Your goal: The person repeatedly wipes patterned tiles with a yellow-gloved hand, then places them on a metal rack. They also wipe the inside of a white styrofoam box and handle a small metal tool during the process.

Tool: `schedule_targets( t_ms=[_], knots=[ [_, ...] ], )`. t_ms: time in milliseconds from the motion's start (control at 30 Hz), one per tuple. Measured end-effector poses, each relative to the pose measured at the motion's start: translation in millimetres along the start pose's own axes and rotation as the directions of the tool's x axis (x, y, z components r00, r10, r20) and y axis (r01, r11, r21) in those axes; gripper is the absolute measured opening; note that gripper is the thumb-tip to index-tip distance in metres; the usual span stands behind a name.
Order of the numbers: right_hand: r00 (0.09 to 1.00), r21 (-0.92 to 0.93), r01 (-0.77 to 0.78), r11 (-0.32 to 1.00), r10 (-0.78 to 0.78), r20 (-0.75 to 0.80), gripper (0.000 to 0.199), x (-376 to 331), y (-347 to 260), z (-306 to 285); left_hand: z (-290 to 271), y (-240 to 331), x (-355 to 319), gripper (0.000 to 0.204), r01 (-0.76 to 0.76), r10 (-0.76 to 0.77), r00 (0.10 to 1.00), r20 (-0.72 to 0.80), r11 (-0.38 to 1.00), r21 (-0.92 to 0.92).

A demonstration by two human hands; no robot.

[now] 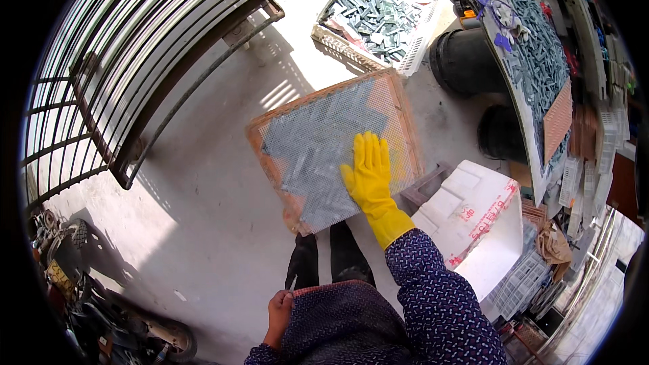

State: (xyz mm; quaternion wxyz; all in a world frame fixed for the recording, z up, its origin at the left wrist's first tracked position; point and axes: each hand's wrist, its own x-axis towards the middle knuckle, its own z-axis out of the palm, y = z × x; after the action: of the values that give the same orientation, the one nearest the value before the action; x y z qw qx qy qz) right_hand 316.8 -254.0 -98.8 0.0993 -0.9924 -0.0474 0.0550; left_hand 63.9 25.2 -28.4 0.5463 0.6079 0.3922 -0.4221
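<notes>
grey tiles (304, 155) under mesh (400, 162) lie ahead of the curled left hand (280, 312), whose contents i cannot tell; rightward, the yellow-gloved right hand (370, 179) rests flat atop, fingers nearly together, thumb apart. apparently smoothing; next likely calls for even pressure.

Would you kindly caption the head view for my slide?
Gloved right hand spread on mesh over grey tiles in a tray, bare left hand curled.
</notes>
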Motion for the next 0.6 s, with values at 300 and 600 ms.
schedule_targets(
  t_ms=[300, 600],
  knots=[
    [0.969, 0.256, 0.247, 0.935, -0.232, -0.086, 0.063, 94, -50, 7, 13, 20, -10, 0.019, 0.018, -0.018, 1.0, 0.005, 0.997, 0.079],
    [0.983, 0.188, 0.179, 0.966, -0.166, -0.082, 0.067, 43, -37, 14, 27, 13, -3, 0.019, 0.028, -0.027, 0.999, -0.045, 0.999, 0.016]
  ],
)
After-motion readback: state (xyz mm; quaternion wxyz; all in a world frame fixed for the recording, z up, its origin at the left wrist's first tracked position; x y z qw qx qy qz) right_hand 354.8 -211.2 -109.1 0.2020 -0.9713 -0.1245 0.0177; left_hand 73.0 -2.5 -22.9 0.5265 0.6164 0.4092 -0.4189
